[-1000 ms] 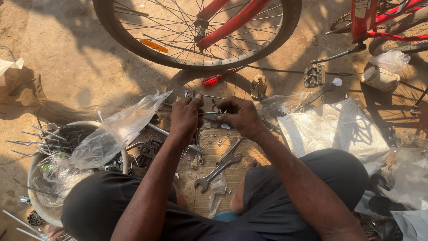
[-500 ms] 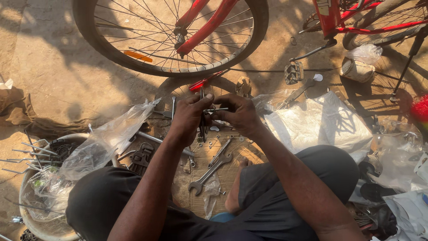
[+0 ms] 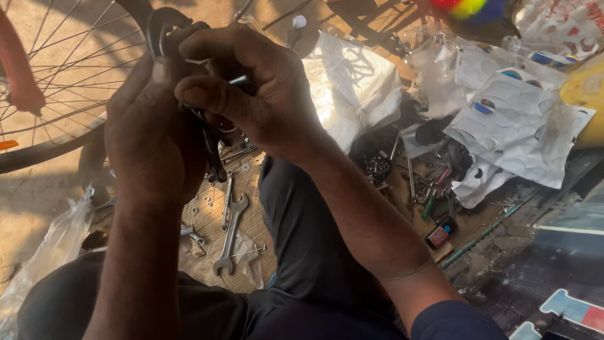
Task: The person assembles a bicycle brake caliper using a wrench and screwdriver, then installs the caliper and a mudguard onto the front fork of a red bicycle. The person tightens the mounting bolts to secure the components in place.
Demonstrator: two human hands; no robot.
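Head view: a dark metal bicycle brake part [image 3: 211, 135], with curved arms and a small bolt showing at its top, is held up close to the camera between both hands, above the person's lap. The left hand [image 3: 154, 135] wraps it from the left, fingers curled closed around the part, thumb raised along its upper edge. The right hand [image 3: 251, 88] closes over it from the right and above, fingers bent tight across the top of the part, with the bolt end showing between them. Both grips are closed on the part; how much of it lies inside the palms cannot be told.

Directly below the hands, a woven mat [image 3: 207, 220] lies on the ground between the person's knees. On it rest an open-ended spanner [image 3: 229, 236], a second slimmer spanner [image 3: 226, 201] just beside it, and scattered small nuts and washers. The person's dark trousers [image 3: 308, 252] frame the mat on both sides.

To the left, a bicycle wheel [image 3: 56, 82] with spokes stands on sandy ground, part of a red frame [image 3: 19, 69] at its edge. A clear plastic bag [image 3: 44, 252] lies at lower left.

To the right, a white plastic bag [image 3: 352, 82] lies near the right forearm. Beyond it, crumpled white printed sheets [image 3: 522, 126] cover a litter of small tools and parts [image 3: 428, 176].
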